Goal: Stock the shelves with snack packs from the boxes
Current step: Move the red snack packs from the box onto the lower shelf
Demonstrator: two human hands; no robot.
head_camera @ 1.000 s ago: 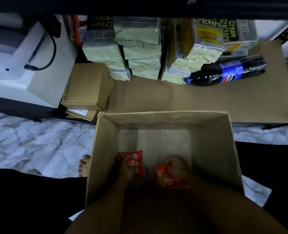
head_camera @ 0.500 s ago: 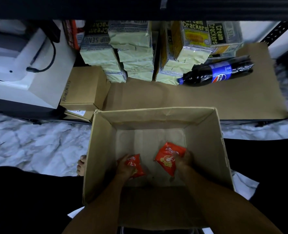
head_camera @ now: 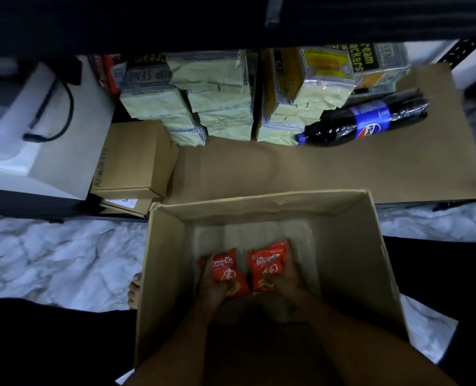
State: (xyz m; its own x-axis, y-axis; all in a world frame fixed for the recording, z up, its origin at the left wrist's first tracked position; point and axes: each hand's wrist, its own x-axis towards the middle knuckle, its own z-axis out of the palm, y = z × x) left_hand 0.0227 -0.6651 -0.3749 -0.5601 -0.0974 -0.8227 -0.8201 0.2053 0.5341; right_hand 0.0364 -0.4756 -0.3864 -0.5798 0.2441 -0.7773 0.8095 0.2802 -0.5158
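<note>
Packs in both my hands, low in the open box (head_camera: 351,274) and not yet lifted out.

My left hand (head_camera: 213,285) has its fingers curled round one red snack pack (head_camera: 227,270), and my right hand (head_camera: 284,277) grips a second red pack (head_camera: 267,264) just beside it, both faces up, down near the box floor. I can see no other packs in the box past these two (my arms hide the near part, so I cannot be sure). The shelf (head_camera: 300,174) ahead, lined with brown card, holds stacked cracker packs (head_camera: 217,87) and a cola bottle (head_camera: 365,121) lying at the back, with its whole front strip bare. None of the red packs is on it, so I judge the stocking of these is all to come: lift, carry forward, set down.
</note>
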